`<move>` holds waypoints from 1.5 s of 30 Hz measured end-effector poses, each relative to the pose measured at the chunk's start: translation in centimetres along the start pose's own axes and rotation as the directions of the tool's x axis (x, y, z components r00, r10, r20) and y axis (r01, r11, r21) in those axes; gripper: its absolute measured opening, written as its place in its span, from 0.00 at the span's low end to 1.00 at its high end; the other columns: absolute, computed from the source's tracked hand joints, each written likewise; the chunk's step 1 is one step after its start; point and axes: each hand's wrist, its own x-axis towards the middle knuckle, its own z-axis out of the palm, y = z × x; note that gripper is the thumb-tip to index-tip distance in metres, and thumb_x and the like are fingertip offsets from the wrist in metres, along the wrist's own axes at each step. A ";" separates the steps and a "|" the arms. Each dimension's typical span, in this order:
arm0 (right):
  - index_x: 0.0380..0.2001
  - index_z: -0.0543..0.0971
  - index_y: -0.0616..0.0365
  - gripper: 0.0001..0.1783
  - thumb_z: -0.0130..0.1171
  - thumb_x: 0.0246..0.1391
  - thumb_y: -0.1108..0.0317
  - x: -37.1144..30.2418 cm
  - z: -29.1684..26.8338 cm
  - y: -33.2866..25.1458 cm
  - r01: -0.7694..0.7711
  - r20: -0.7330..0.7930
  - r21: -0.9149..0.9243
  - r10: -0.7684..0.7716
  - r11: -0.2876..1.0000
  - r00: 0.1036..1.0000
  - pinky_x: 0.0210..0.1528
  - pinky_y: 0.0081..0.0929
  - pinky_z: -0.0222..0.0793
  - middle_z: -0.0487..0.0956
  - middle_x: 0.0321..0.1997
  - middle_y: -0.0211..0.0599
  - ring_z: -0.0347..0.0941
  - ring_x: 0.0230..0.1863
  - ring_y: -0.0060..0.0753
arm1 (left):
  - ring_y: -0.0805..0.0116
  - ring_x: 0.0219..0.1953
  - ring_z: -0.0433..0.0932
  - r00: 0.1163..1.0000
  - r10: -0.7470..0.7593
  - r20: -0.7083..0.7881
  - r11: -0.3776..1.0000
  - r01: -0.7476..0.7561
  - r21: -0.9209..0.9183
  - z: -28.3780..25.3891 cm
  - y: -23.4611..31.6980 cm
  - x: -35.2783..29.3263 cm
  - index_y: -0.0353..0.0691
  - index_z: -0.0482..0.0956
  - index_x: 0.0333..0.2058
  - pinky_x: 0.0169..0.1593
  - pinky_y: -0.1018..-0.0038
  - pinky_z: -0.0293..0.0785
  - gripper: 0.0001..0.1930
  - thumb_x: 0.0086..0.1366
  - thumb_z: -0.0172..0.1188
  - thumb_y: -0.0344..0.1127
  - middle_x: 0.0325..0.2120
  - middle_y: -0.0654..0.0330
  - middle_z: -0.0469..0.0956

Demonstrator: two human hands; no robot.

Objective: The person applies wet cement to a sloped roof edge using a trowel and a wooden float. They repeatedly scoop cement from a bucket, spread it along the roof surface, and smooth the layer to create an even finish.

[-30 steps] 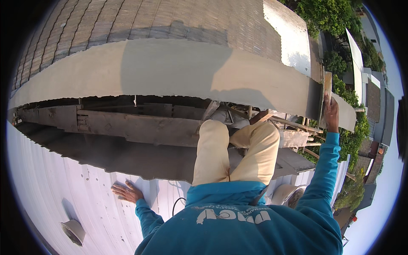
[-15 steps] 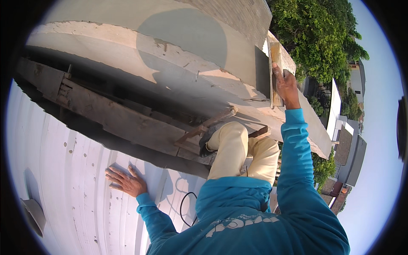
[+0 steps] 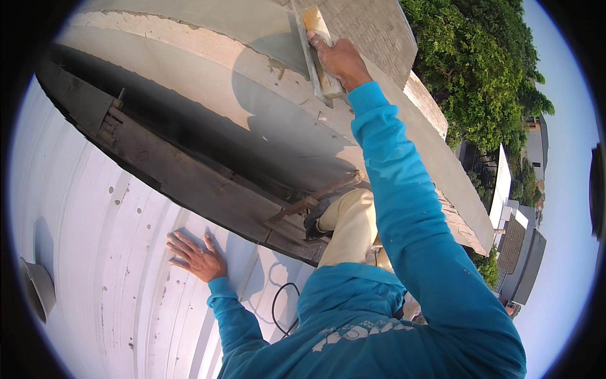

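My right hand [image 3: 344, 63] grips the light wooden handle of a plastering float [image 3: 320, 82] at the top of the view. The float's flat plate lies against the smooth grey plaster [image 3: 271, 38], and my arm is stretched far out to it. Below the plaster runs a rough, paler broken edge [image 3: 208, 47] of the wall. On the left, my left hand [image 3: 197, 254] rests flat on a white ribbed metal roof sheet [image 3: 158, 284], its fingers spread and holding nothing.
A dark gap with a dusty plank [image 3: 158, 151] runs between roof and wall. Near my foot a wooden brace [image 3: 315, 201] crosses it. A black cable [image 3: 276, 306] loops beside my waist. A grey cone-shaped object [image 3: 38, 287] stands far left. Trees [image 3: 473, 63] and rooftops lie beyond the wall's right edge.
My right hand has swept the float leftward and up along the plaster from the wall's right part. My left hand stays flat on the roof sheet; the view has shifted slightly.
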 end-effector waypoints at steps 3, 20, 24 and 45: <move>0.36 0.78 0.78 0.46 0.54 0.54 0.31 -0.1 3.5 -5.5 0.127 0.096 0.242 -0.154 0.962 0.983 0.41 0.45 0.74 0.80 0.37 0.61 0.80 0.37 0.54 | 0.54 0.74 0.35 0.996 0.056 -0.069 0.998 -0.054 0.029 -0.3 0.4 -0.2 0.43 0.44 0.71 0.72 0.48 0.25 0.42 0.68 0.41 0.64 0.73 0.56 0.39; 0.60 0.69 0.60 0.24 0.50 0.66 0.59 -19.7 2.6 21.3 -0.240 0.204 0.969 -0.358 -0.059 0.911 0.51 0.32 0.75 0.76 0.53 0.39 0.75 0.51 0.33 | 0.50 0.74 0.29 0.986 -0.042 0.164 0.998 0.049 -0.037 -2.1 0.9 0.0 0.38 0.38 0.71 0.70 0.42 0.31 0.42 0.70 0.46 0.56 0.73 0.50 0.31; 0.60 0.68 0.61 0.23 0.49 0.66 0.62 -18.7 4.3 23.5 -0.450 0.320 0.830 -0.381 -0.329 0.867 0.52 0.34 0.76 0.76 0.55 0.42 0.75 0.51 0.36 | 0.43 0.71 0.48 0.990 0.085 -0.112 0.783 -0.136 -0.607 -8.0 7.8 -0.3 0.31 0.58 0.66 0.71 0.55 0.47 0.37 0.70 0.50 0.56 0.70 0.41 0.45; 0.67 0.60 0.62 0.36 0.39 0.69 0.44 -18.3 1.9 25.0 -0.480 0.503 0.851 -0.593 0.212 0.629 0.66 0.38 0.58 0.69 0.64 0.50 0.67 0.63 0.41 | 0.75 0.43 0.76 0.781 0.616 0.098 -0.135 0.227 -0.964 -26.3 22.5 4.1 0.34 0.72 0.54 0.46 0.76 0.74 0.27 0.70 0.54 0.55 0.44 0.62 0.78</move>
